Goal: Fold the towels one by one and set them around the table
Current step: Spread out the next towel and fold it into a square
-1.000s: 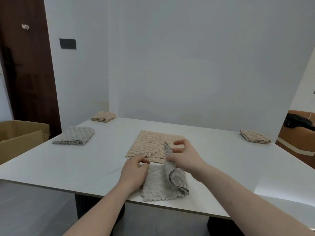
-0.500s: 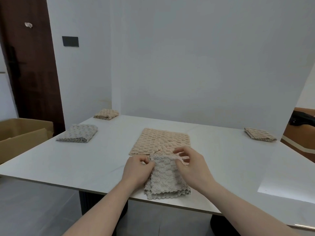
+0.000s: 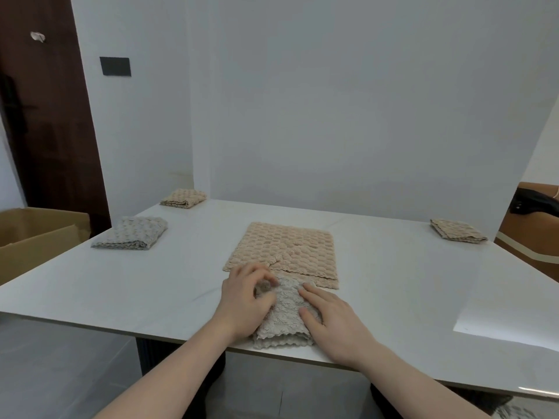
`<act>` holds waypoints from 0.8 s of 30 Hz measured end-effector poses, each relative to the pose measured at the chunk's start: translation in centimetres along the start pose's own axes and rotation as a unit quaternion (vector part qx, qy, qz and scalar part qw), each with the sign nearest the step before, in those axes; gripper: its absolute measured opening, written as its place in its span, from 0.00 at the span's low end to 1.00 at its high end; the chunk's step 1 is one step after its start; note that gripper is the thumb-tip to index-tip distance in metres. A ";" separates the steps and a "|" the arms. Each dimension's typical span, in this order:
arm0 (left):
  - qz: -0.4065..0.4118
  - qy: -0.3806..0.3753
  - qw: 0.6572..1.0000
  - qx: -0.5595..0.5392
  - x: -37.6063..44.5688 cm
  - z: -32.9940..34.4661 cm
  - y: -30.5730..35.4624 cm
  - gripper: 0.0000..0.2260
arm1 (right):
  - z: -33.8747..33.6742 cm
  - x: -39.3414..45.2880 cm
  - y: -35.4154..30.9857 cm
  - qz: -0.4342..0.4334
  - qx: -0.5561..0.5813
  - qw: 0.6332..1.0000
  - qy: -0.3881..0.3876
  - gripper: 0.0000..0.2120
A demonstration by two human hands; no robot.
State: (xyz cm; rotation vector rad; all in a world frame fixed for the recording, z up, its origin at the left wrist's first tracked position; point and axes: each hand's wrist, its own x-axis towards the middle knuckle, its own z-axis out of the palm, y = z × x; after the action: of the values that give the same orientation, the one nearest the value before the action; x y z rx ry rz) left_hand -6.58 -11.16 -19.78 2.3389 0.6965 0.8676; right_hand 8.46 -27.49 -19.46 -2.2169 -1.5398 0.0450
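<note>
A folded grey towel (image 3: 286, 322) lies at the near edge of the white table (image 3: 121, 285). My left hand (image 3: 245, 300) pinches its far left corner between the fingertips. Flat on the towel's right side rests my right hand (image 3: 332, 319), fingers spread. Just behind it a beige towel (image 3: 284, 252) lies spread flat. Three folded towels sit around the table: a grey one (image 3: 133, 237) at the left, a beige one (image 3: 183, 198) at the far left corner, and a beige one (image 3: 458, 230) at the far right.
An open cardboard box (image 3: 33, 237) stands on the floor left of the table. A dark wooden door (image 3: 45, 116) is behind it. A brown seat with a black item (image 3: 532, 225) is at the right. White walls close off the far side.
My right hand brought the lifted half of the grey towel down onto the rest, then flattened on top. My left hand stayed at the left corner.
</note>
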 end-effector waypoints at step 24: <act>0.005 -0.201 0.966 0.164 -0.4 -0.4 0.2 0.27 | 0.0 -0.3 -0.4 0.014 0.005 1.000 0.014 0.25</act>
State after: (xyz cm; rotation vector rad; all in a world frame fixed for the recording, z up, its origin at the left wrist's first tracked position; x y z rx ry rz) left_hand -7.07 -11.47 -19.62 2.6983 0.6927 0.2706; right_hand 7.98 -27.69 -19.40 -2.2208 -1.4909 0.0299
